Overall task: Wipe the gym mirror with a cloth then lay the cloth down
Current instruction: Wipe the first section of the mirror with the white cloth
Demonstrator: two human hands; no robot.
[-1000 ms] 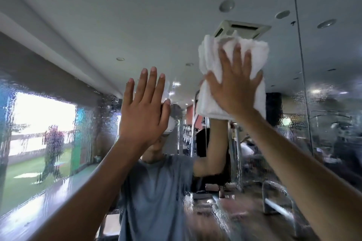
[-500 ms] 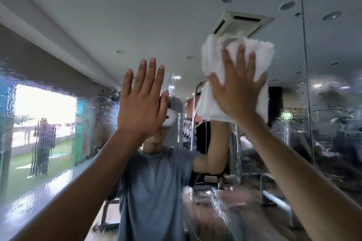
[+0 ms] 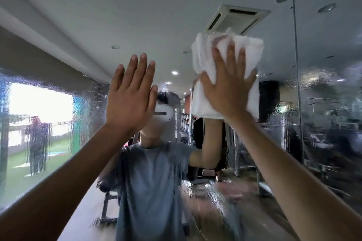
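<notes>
The gym mirror [image 3: 82, 31] fills the whole view, wet and streaked across its lower half. A folded white cloth [image 3: 201, 60] is pressed flat against the glass right of centre, at about head height. My right hand [image 3: 228, 87] lies spread over the cloth with straight fingers, pushing it onto the mirror. My left hand [image 3: 130, 96] is raised left of it, fingers straight and together, palm toward the glass. Whether the left palm touches the mirror cannot be told.
A vertical seam [image 3: 295, 64] between mirror panels runs down the right side. The reflection shows a person in a grey shirt, gym machines, a ceiling vent and a bright window at left with a figure outside.
The right hand has slid the cloth a little to the right and slightly up the glass. The left hand stays raised and flat in about the same spot.
</notes>
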